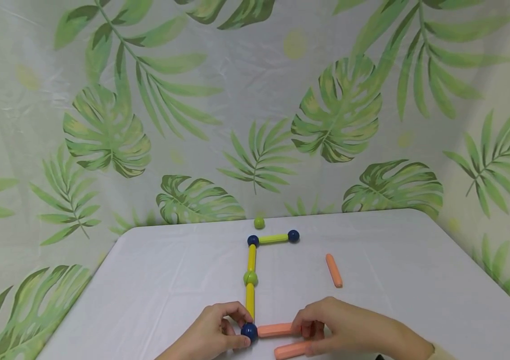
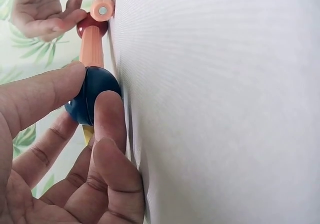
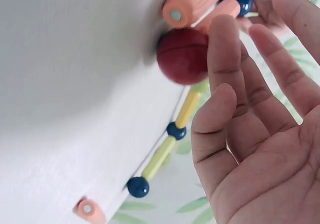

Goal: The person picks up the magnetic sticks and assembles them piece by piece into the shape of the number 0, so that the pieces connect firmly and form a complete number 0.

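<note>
My left hand (image 1: 239,331) pinches a dark blue ball (image 1: 249,331) between thumb and forefinger at the table's near edge; the left wrist view shows the same blue ball (image 2: 95,96) in that pinch. An orange stick (image 1: 275,329) runs right from it to a red ball (image 3: 183,56), which the head view mostly hides. My right hand (image 1: 311,331) has relaxed fingers, and a fingertip (image 3: 225,48) touches the red ball. A second orange stick (image 1: 291,350) lies just below that hand. A yellow stick (image 1: 249,299) runs up from the blue ball.
The chain goes on through a green ball (image 1: 250,278), a yellow stick (image 1: 252,257), a blue ball (image 1: 252,240), a lime stick (image 1: 273,239) and another blue ball (image 1: 293,236). A loose green ball (image 1: 259,223) and orange stick (image 1: 333,270) lie apart. A leaf-print curtain (image 1: 336,110) hangs behind.
</note>
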{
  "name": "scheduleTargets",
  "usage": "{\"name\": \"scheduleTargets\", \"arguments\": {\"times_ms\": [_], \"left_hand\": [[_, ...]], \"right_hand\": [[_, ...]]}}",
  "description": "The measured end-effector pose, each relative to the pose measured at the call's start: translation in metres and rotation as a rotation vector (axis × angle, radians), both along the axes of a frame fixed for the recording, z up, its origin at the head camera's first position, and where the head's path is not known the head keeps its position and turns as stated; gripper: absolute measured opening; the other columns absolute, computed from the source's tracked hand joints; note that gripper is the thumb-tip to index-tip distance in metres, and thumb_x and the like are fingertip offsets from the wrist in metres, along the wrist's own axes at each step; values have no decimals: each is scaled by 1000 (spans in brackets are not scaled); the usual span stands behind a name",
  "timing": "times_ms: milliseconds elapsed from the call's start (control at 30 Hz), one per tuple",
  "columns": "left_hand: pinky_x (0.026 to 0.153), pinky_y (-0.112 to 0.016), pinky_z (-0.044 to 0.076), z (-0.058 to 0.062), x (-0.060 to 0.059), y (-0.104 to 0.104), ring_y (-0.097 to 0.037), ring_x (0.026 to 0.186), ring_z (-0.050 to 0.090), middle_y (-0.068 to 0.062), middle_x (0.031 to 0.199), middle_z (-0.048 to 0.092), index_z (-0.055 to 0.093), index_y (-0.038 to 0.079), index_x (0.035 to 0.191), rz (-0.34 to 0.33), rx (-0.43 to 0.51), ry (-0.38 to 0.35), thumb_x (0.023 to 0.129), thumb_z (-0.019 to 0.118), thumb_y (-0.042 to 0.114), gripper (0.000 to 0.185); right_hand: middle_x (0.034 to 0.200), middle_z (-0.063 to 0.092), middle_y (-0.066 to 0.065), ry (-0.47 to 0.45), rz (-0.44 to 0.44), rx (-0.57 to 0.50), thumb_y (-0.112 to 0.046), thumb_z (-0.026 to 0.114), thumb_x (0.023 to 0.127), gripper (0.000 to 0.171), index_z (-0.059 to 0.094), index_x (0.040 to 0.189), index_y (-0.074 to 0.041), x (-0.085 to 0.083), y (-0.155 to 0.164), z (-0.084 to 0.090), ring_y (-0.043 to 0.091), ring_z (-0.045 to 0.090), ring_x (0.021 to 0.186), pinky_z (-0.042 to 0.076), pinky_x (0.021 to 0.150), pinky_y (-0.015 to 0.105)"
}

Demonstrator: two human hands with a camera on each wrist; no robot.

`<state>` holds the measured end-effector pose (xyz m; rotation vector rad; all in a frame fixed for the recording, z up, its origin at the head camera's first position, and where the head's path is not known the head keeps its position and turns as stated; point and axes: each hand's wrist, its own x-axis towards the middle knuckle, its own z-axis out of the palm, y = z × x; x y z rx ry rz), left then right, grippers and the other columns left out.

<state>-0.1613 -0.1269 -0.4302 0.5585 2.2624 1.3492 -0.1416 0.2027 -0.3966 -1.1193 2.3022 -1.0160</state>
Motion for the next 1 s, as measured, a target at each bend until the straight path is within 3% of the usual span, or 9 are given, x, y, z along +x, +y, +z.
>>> {"name": "scheduleTargets", "arguments": {"times_ms": [133,367,567,667,833,1000], "left_hand": [[58,-19,44,0,0,0,-10,66,55,-2,101,68,74,17,108,-5,-3,-1,88,88,10,25],[58,-19,44,0,0,1,-11,66,55,-2,101,68,74,17,108,-6,-3,-12,89,88,9,25],[58,-19,44,1,0,1,-11,66,55,-2,101,68,74,17,108,-8,5,-13,89,87,9,25],[58,-18,44,1,1,0,-10,66,55,-2,101,68,74,16,108,-13,11,-6,89,87,9,25],[58,-18,44,0,0,0,-8,65,55,-2,101,68,74,17,108,-22,16,8,89,87,9,25],[58,-18,44,-1,0,-1,-8,65,55,-1,102,67,73,17,108,-26,12,12,89,87,10,24]], "right_hand": [[104,72,-19,7,-12,21,-24,77,101,24,76,124,-19,6,-5,-1,-8,60,86,56,77,19],[109,73,-19,-79,-62,9,-35,75,102,27,77,126,-23,15,-10,-3,-7,62,94,54,80,20],[92,69,-20,31,8,23,-33,73,104,25,79,124,-19,11,-17,-7,-10,57,79,53,70,16],[86,65,-21,44,12,67,-29,76,102,25,78,124,-19,10,-21,-8,-10,55,74,52,68,15],[82,60,-23,4,-65,199,-24,79,99,23,78,122,-23,12,-27,-7,-6,54,73,50,69,17],[78,59,-21,41,-101,337,-24,83,95,22,81,116,-27,16,-35,-6,-4,52,72,48,69,18]]}}
